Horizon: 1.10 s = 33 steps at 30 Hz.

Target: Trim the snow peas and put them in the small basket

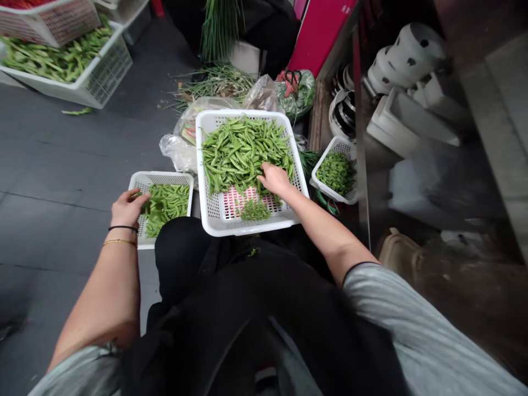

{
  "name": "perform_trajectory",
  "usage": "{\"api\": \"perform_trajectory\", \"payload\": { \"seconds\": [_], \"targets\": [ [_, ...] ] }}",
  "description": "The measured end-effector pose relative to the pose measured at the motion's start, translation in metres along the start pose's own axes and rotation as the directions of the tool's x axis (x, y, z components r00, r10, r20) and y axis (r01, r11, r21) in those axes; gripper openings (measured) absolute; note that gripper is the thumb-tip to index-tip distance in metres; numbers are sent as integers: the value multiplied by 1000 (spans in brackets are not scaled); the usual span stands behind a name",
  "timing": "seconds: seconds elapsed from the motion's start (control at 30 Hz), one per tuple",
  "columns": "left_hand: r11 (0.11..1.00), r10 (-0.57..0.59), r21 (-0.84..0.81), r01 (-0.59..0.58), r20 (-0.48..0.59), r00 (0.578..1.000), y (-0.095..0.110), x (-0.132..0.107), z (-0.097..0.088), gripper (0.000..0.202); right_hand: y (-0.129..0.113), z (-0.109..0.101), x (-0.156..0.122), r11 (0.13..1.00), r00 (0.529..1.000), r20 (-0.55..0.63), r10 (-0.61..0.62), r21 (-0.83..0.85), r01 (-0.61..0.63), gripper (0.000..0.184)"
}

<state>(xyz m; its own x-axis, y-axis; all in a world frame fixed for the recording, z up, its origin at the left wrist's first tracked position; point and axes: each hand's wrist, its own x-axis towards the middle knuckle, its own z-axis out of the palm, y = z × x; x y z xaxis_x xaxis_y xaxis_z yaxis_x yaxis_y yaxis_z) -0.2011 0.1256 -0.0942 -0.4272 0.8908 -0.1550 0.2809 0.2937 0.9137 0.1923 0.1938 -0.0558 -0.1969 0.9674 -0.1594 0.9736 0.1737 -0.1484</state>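
Observation:
A big white basket (pixel 214 212) rests on my lap, heaped with green pea pods (pixel 239 148) and a small pile of trimmed bits (pixel 254 210). My right hand (pixel 274 179) lies on the pods at the heap's near right edge, fingers curled into them. A smaller white basket (pixel 142 179) on the floor to the left holds more pods (pixel 167 201). My left hand (pixel 127 208) hovers over its near left corner, fingers closed on a pod.
A small white basket of green scraps (pixel 336 171) sits to the right. Plastic bags (pixel 185 143) and chives (pixel 216 82) lie behind. A large basket of pods (pixel 70 60) stands far left. Red-handled scissors (pixel 292 80) rest on a bag. White crockery (pixel 408 55) fills a steel shelf.

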Motion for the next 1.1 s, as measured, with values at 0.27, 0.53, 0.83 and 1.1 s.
{"api": "perform_trajectory", "payload": {
  "seconds": [0.27, 0.53, 0.83, 1.1],
  "targets": [
    [971, 93, -219, -98, -36, 995, 57, -58, 18, 18, 18, -18, -37, 790, 998, -29, 55, 612, -25, 24],
    [965, 34, -177, 195, 819, 572, 126, -180, 117, 24, -25, -38, -137, 251, 933, 177, -314, 963, -99, 32],
    [878, 42, -302, 371, 822, 568, 125, -192, 96, 35, 19, -56, -170, 626, 748, 132, -650, 652, 428, 24],
    [808, -4, -447, 384, 648, 762, 124, -199, 103, 40, -46, -50, -183, 774, 757, -320, -569, 103, 625, 31]
  ]
}}
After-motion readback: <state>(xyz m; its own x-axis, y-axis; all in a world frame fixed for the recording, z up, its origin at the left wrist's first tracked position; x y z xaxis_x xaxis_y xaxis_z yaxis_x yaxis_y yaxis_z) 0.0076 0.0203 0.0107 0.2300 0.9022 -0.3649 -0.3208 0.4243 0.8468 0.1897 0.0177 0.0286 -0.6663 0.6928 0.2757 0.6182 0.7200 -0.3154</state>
